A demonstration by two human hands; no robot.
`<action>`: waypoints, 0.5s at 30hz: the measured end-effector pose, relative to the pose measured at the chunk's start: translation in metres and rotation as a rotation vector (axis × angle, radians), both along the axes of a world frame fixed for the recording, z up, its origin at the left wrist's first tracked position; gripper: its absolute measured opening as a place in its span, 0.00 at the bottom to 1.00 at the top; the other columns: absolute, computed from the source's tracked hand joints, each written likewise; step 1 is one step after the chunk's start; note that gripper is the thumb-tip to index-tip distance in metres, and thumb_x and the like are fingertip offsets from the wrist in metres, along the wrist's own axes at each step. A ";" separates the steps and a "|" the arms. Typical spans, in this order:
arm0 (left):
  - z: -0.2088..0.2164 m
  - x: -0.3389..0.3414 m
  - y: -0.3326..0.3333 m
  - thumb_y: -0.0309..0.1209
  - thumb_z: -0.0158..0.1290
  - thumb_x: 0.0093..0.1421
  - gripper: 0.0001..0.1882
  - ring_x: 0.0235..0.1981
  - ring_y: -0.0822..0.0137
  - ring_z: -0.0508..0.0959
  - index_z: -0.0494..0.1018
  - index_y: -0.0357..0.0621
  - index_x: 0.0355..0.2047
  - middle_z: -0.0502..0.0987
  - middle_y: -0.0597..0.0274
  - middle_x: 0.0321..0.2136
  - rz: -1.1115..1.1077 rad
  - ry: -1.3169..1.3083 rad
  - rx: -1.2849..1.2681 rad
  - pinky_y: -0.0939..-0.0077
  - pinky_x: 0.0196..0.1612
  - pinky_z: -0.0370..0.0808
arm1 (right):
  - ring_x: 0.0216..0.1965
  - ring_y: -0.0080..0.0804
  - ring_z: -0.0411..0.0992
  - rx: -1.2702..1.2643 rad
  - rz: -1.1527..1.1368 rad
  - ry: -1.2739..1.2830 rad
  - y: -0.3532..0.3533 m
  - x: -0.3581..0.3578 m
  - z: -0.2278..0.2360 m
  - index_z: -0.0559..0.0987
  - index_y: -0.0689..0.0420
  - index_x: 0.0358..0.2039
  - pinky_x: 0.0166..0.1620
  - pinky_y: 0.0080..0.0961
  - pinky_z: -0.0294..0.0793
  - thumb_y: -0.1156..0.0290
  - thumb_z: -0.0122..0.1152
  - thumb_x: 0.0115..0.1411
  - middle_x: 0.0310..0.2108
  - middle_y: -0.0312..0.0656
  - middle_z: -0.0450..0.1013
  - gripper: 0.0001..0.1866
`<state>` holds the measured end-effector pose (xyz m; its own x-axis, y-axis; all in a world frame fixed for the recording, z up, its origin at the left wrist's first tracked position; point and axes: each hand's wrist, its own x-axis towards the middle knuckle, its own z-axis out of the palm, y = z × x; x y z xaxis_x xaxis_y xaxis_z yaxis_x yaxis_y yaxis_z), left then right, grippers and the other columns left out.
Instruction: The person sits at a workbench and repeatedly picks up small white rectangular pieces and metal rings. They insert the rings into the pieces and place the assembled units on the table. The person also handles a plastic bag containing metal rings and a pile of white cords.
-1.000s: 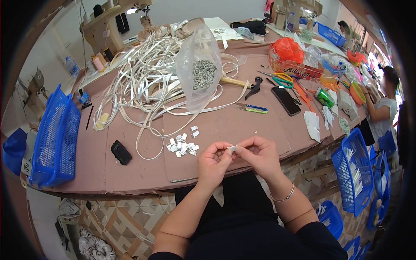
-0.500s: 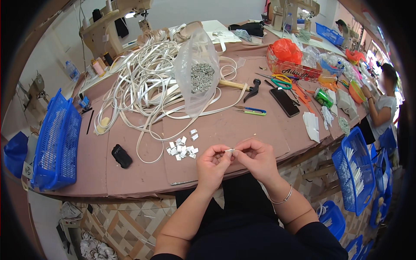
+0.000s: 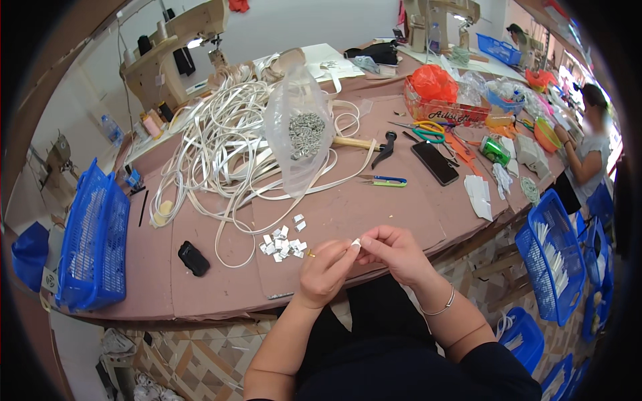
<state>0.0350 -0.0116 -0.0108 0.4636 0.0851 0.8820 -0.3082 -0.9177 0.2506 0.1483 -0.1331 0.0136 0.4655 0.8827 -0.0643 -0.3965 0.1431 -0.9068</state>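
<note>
My left hand [image 3: 326,273] and my right hand [image 3: 399,256] meet over the front edge of the table. Between their fingertips they pinch a small white label [image 3: 356,243], mostly covered by the fingers. Just left of my left hand lies a loose pile of similar small white labels [image 3: 283,244], some of them folded. A tiny gold-coloured bit [image 3: 311,254] shows beside my left knuckles; whether I hold it or it lies on the table, I cannot make out.
Behind the pile are tangled white straps [image 3: 221,144] and a clear bag of metal hardware [image 3: 306,137]. A hammer [image 3: 386,148], thread snips [image 3: 384,181], scissors [image 3: 428,131] and a phone [image 3: 435,162] lie to the right. Blue baskets [image 3: 93,240] flank the table. Another person [image 3: 588,157] sits far right.
My left fingers have straightened and closed up around the label, and its white end now points upward. The whole view has shifted slightly. Things on the table lie as before.
</note>
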 end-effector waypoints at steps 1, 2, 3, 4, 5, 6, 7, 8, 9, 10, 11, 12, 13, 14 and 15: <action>0.000 -0.001 0.002 0.16 0.55 0.40 0.15 0.32 0.57 0.75 0.75 0.37 0.32 0.73 0.55 0.31 -0.009 0.007 0.032 0.72 0.33 0.73 | 0.30 0.21 0.71 -0.007 0.004 -0.046 0.000 0.001 -0.002 0.75 0.64 0.31 0.35 0.15 0.72 0.72 0.53 0.58 0.29 0.40 0.73 0.08; -0.002 -0.001 0.001 0.16 0.54 0.41 0.14 0.32 0.59 0.75 0.75 0.36 0.33 0.73 0.56 0.31 0.006 0.009 0.000 0.73 0.34 0.73 | 0.30 0.21 0.71 -0.013 -0.012 -0.073 -0.001 0.001 -0.003 0.75 0.64 0.31 0.35 0.15 0.71 0.72 0.54 0.58 0.29 0.40 0.73 0.08; -0.004 0.000 -0.001 0.16 0.54 0.43 0.14 0.33 0.60 0.75 0.74 0.36 0.33 0.73 0.56 0.31 0.022 0.012 -0.032 0.74 0.34 0.73 | 0.30 0.21 0.71 -0.019 -0.027 -0.099 -0.001 0.001 -0.005 0.75 0.64 0.31 0.35 0.15 0.71 0.72 0.54 0.57 0.29 0.40 0.73 0.07; -0.006 0.000 -0.003 0.16 0.53 0.45 0.13 0.33 0.62 0.75 0.74 0.35 0.34 0.73 0.56 0.32 0.039 0.015 -0.064 0.75 0.35 0.73 | 0.30 0.21 0.71 -0.026 -0.042 -0.126 -0.002 0.001 -0.005 0.75 0.64 0.31 0.35 0.15 0.71 0.72 0.54 0.57 0.29 0.40 0.73 0.07; -0.001 0.001 -0.012 0.16 0.52 0.47 0.13 0.34 0.64 0.75 0.73 0.35 0.35 0.73 0.57 0.32 -0.071 0.016 -0.467 0.76 0.36 0.73 | 0.30 0.21 0.71 -0.015 -0.064 -0.162 -0.002 0.000 -0.004 0.75 0.64 0.31 0.35 0.15 0.71 0.73 0.54 0.57 0.29 0.40 0.73 0.07; 0.005 0.000 -0.026 0.17 0.52 0.49 0.12 0.34 0.66 0.75 0.73 0.34 0.36 0.73 0.57 0.32 -0.180 0.017 -0.874 0.77 0.37 0.73 | 0.30 0.21 0.71 -0.008 -0.084 -0.197 0.000 -0.003 -0.003 0.75 0.65 0.31 0.35 0.15 0.71 0.73 0.54 0.57 0.28 0.39 0.73 0.07; 0.009 0.000 -0.032 0.17 0.51 0.51 0.11 0.35 0.68 0.75 0.72 0.33 0.37 0.73 0.58 0.32 -0.289 0.018 -1.280 0.79 0.38 0.73 | 0.30 0.20 0.71 -0.001 -0.103 -0.232 0.001 -0.005 -0.002 0.75 0.65 0.31 0.35 0.14 0.71 0.73 0.54 0.57 0.28 0.39 0.73 0.07; 0.006 -0.001 -0.029 0.18 0.51 0.52 0.11 0.35 0.70 0.74 0.71 0.32 0.38 0.73 0.59 0.32 -0.314 0.089 -1.285 0.79 0.38 0.73 | 0.30 0.21 0.71 0.001 -0.114 -0.264 0.000 -0.006 -0.003 0.75 0.65 0.30 0.34 0.15 0.71 0.73 0.54 0.57 0.28 0.39 0.73 0.07; -0.001 -0.002 -0.022 0.19 0.50 0.53 0.11 0.35 0.71 0.74 0.71 0.32 0.38 0.73 0.59 0.32 -0.337 0.159 -1.289 0.80 0.39 0.73 | 0.31 0.21 0.71 0.004 -0.123 -0.296 0.001 -0.006 -0.004 0.75 0.65 0.30 0.34 0.15 0.71 0.74 0.54 0.56 0.28 0.39 0.73 0.07; -0.005 -0.003 -0.019 0.19 0.50 0.55 0.11 0.35 0.72 0.74 0.70 0.31 0.39 0.73 0.60 0.32 -0.360 0.230 -1.292 0.81 0.39 0.72 | 0.31 0.21 0.71 0.008 -0.132 -0.327 0.001 -0.007 -0.005 0.75 0.66 0.30 0.34 0.15 0.72 0.74 0.55 0.56 0.28 0.39 0.73 0.07; -0.004 -0.003 -0.018 0.20 0.50 0.55 0.10 0.35 0.72 0.74 0.70 0.31 0.39 0.73 0.60 0.32 -0.360 0.226 -1.266 0.82 0.39 0.72 | 0.31 0.21 0.71 0.031 -0.146 -0.325 0.002 -0.008 -0.004 0.75 0.66 0.30 0.34 0.15 0.72 0.74 0.54 0.56 0.28 0.39 0.73 0.06; -0.003 -0.002 -0.018 0.20 0.50 0.55 0.09 0.34 0.72 0.74 0.70 0.31 0.38 0.73 0.60 0.32 -0.360 0.223 -1.239 0.82 0.39 0.72 | 0.31 0.21 0.72 0.054 -0.159 -0.322 0.001 -0.011 -0.002 0.74 0.66 0.30 0.34 0.15 0.72 0.75 0.54 0.56 0.28 0.39 0.73 0.06; -0.003 -0.002 -0.018 0.20 0.49 0.55 0.09 0.34 0.72 0.74 0.69 0.31 0.37 0.73 0.60 0.31 -0.360 0.221 -1.213 0.82 0.39 0.72 | 0.30 0.22 0.72 0.078 -0.173 -0.319 0.002 -0.013 -0.002 0.74 0.66 0.30 0.34 0.15 0.72 0.75 0.54 0.56 0.28 0.39 0.73 0.06; -0.002 -0.002 -0.019 0.21 0.49 0.56 0.08 0.33 0.73 0.74 0.70 0.31 0.37 0.73 0.60 0.31 -0.361 0.222 -1.248 0.82 0.39 0.72 | 0.30 0.22 0.72 0.061 -0.156 -0.280 0.001 -0.013 -0.003 0.74 0.66 0.30 0.35 0.16 0.73 0.75 0.54 0.56 0.28 0.39 0.73 0.06; 0.001 -0.002 -0.022 0.21 0.49 0.56 0.07 0.33 0.74 0.74 0.70 0.32 0.36 0.73 0.61 0.30 -0.363 0.223 -1.283 0.83 0.38 0.72 | 0.30 0.22 0.72 0.044 -0.140 -0.241 -0.001 -0.011 -0.004 0.74 0.65 0.30 0.35 0.16 0.73 0.75 0.54 0.57 0.28 0.40 0.73 0.06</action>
